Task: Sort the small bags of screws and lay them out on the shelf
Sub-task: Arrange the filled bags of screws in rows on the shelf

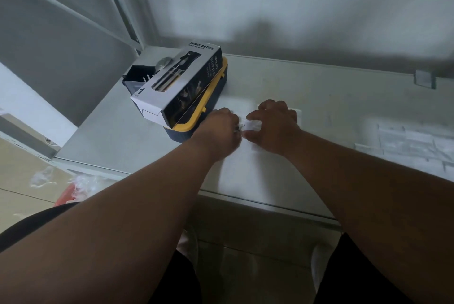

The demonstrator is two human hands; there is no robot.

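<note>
Landmark: the spray bottle box (180, 84), lying on a yellow-lidded dark case (196, 119) at the shelf's left end.

Both hands work just right of the case's near corner, low over the shelf (319, 97). Between them, a small clear bag (253, 125), blurred; dark specks at its left edge are probably screws. The left hand (218, 131) has its fingers curled in at that left edge and appears to pinch it, though the fingertips are hidden behind the knuckles. The right hand (272, 126) arches over the bag, thumb and forefinger spread either side of it, other fingers bent down to the shelf; whether it grips or only steadies, I cannot tell. The bag's long axis cannot be read; too smeared.

Judgement: the bag lies directly between the two hands, equally near both, so either one could carry it.

Farther right of the box, well apart from the hands, a patch of pale laid-out bags (412, 146) sits in rows.

Shelf surface: pale, smooth, metal-edged. Grey wall behind. Left of and below the box, floor with crumpled clear plastic (81, 181) and something red.
</note>
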